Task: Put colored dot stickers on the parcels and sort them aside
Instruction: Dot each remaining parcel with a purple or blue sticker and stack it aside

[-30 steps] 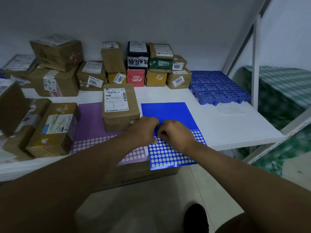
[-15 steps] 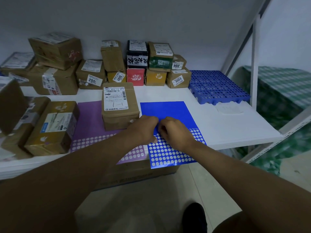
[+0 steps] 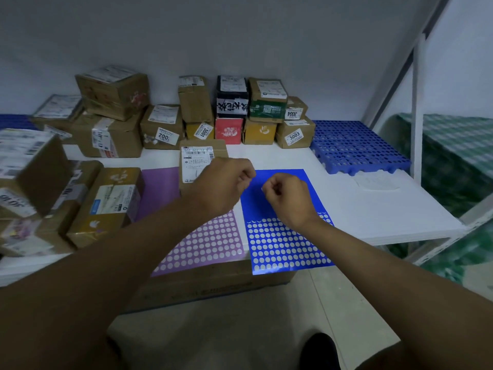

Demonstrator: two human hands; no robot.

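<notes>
Both our hands have lifted off the blue sticker sheet (image 3: 277,244); left hand (image 3: 221,188) and right hand (image 3: 288,198) are curled, contents unclear. Dot stickers are light, flimsy; we pinch them by the edge.

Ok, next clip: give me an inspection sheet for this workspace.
Surface: white shelf board.
Job's things: blue sticker sheet and purple sticker sheet, both partly used; labelled parcel behind the hands.
Clutter: stacked parcels at the back and left; blue plastic pallet.
Hands: left hand and right hand, fingers curled; any sticker too small to see.
Cables: nothing seen.
Surroundings: grey wall, metal rack frame.
</notes>
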